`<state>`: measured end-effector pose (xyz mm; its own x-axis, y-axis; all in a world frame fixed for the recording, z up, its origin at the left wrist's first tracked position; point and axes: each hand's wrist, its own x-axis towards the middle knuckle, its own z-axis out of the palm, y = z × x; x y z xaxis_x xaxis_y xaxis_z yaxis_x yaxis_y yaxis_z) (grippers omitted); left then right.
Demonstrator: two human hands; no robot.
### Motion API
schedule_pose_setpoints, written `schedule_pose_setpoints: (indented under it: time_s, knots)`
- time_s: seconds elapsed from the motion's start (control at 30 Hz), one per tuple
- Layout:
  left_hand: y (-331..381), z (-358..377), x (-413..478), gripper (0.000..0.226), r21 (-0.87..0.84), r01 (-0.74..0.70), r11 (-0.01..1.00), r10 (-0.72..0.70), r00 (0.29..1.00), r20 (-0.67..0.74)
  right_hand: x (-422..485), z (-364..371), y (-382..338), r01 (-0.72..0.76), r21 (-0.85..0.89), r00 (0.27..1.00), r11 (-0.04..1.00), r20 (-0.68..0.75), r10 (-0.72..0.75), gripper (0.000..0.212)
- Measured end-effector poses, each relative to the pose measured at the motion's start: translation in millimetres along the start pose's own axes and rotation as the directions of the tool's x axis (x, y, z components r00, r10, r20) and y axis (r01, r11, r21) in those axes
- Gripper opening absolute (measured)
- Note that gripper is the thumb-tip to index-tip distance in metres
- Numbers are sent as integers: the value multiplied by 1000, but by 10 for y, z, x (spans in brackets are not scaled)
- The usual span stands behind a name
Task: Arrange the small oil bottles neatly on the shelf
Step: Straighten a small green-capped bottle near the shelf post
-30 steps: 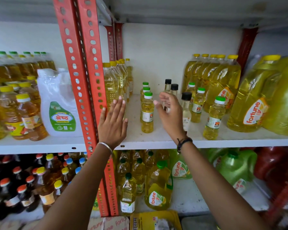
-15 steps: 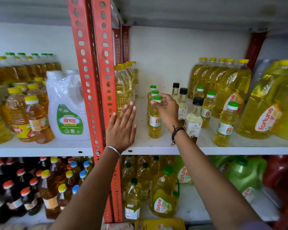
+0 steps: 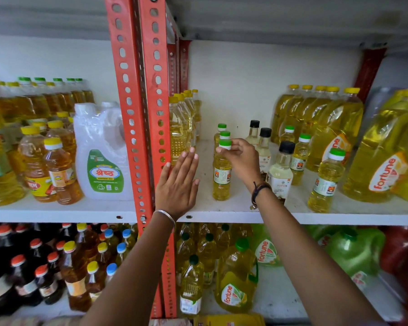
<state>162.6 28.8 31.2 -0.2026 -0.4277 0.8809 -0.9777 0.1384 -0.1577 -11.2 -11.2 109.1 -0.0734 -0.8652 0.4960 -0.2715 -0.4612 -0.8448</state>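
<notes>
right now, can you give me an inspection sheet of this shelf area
surface: white shelf, bare patch in front of the left hand.
job's things: three small green-capped bottles in a file, front bottle upright; three more green-capped small bottles to the right; three black-capped bottles between the two groups.
clutter: white jug on the left bay; large fortune jugs far right.
hands: right hand pinches the front bottle's cap; left hand open and flat, holding nothing.
cables: nothing seen.
surroundings: red slotted upright; lower shelf full of oil bottles.
</notes>
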Motion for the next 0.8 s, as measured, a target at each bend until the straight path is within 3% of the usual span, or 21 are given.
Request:
schedule_pose_setpoints:
  time_s: [0.13,0.23,0.43,0.8]
  knots:
    - [1,-2,1,58,9,-2,1000,2,1000,0,-8,15,11,1,-25,999,1000,-50,-3,35]
    - [2,3,-2,58,10,-5,1000,5,1000,0,-30,6,40,4,-40,1000,999,-7,-5,39]
    - [1,1,2,58,2,-3,1000,3,1000,1,-73,-35,8,38,-28,999,999,16,-38,26]
    - [8,-9,3,57,10,-1,1000,1,1000,7,-317,-106,-66,67,10,998,998,-5,-67,32]
